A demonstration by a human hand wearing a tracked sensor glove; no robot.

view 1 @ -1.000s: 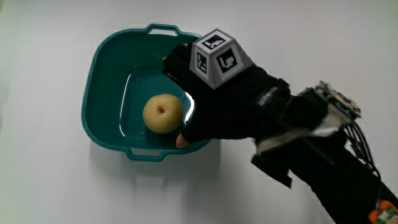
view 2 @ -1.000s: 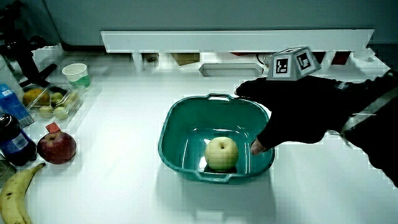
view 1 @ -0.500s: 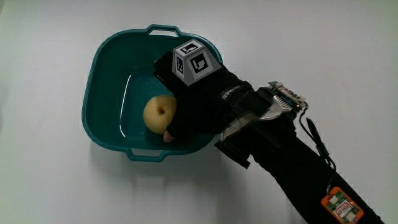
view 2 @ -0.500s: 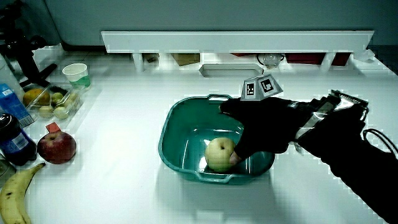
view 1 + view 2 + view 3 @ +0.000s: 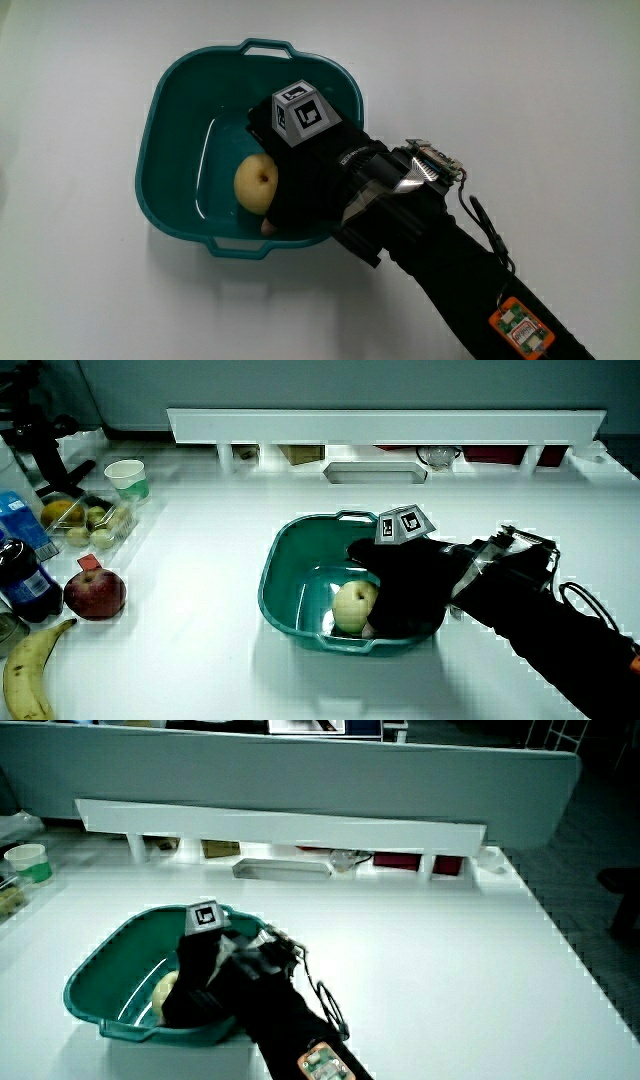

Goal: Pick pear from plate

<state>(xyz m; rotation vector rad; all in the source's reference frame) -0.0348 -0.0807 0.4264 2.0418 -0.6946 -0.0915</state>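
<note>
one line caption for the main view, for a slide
Gloved hand reaching into a teal basin, against the pear lying inside it.

White table (image 5: 200, 660) under bright even light; low white partition (image 5: 280, 825) along table's edge, dark grey wall (image 5: 300, 770) above partition.

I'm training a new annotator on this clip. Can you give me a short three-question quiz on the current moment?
1. True or false: the pear lies inside the teal basin.
2. Where is the hand? A) over the banana B) inside the basin against the pear C) at the table's edge
3. Fill in: in a side view, the red apple lies beside the ____.

Key: 1 true; 2 B; 3 banana.
</note>
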